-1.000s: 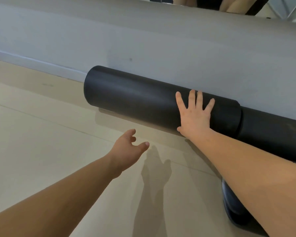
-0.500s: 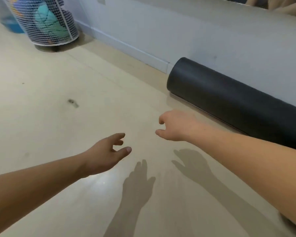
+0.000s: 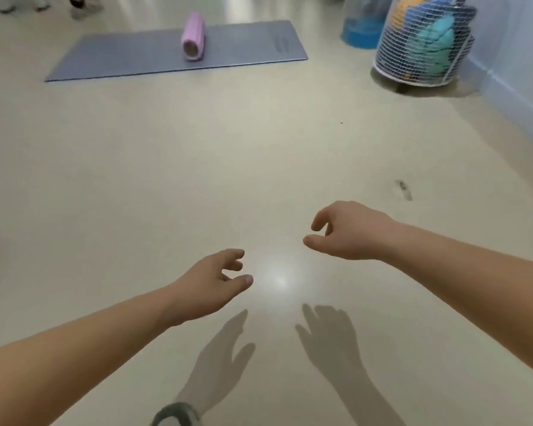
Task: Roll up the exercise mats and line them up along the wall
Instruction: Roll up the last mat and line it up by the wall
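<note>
Grey mat (image 3: 120, 55) lies unrolled and flat on the floor (image 3: 166, 164) at the far upper left of your view. Its long axis runs left to right across you, with the left end a little nearer, and a pink foam roller (image 3: 193, 41) rests on its middle, lying crosswise with one end facing you. Your left hand (image 3: 211, 281) and right hand (image 3: 348, 232) hover over the floor well short of it, apart from each other, fingers loosely curled and holding nothing.
</note>
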{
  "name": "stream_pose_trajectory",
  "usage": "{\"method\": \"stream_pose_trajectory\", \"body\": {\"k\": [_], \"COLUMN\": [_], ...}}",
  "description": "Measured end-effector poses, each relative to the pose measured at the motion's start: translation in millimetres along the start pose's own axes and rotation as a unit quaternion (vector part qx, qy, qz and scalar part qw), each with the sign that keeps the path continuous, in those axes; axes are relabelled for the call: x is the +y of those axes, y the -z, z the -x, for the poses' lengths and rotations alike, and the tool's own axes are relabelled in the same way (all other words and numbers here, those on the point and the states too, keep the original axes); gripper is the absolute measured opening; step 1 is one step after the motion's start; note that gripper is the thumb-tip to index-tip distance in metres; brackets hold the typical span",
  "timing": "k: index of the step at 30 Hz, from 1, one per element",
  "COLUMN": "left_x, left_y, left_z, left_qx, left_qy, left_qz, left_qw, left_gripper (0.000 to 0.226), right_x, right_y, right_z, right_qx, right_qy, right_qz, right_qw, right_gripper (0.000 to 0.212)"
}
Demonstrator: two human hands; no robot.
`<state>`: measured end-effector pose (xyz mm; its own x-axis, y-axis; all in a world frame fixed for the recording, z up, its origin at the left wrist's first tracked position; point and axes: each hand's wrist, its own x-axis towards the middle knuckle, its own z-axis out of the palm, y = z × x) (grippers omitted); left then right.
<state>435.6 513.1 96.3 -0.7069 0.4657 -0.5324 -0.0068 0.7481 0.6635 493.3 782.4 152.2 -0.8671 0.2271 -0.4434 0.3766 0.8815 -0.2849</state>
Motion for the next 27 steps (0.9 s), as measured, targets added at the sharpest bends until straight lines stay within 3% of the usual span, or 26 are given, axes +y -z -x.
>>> {"method": "stream_pose_trajectory", "body": {"k": [7, 16, 22, 25, 27], "left_x": [-130, -271, -330, -364, -391], "left_y": [99, 201, 253, 279, 304], "left_z": [15, 85, 133, 165, 186], "left_qx": [0.091, 0.231, 0.32, 0.346, 0.375], "left_qy": [0.068, 0.176, 0.216, 0.237, 0.273], "left_qz": [0.112, 0.197, 0.145, 0.024, -0.056], "left_qw": [0.987, 0.936, 0.911, 0.908, 0.884], "left_gripper": [0.062, 0.064, 0.062, 0.057, 0.056], "right_x": [-191, -427, -544, -577, -596], "right_y": [-55, -133, -177, -195, -202], "right_z": [-86, -118, -98, -84, -74], "right_qx": [-0.074, -0.162, -0.213, -0.235, -0.244], "right_qy": [0.083, 0.186, 0.259, 0.284, 0.302], "right_qz": [-0.04, -0.092, -0.079, -0.095, -0.101], "right_qw": [0.993, 0.965, 0.939, 0.925, 0.916], "right_gripper": [0.037, 0.023, 0.022, 0.02, 0.02]}}
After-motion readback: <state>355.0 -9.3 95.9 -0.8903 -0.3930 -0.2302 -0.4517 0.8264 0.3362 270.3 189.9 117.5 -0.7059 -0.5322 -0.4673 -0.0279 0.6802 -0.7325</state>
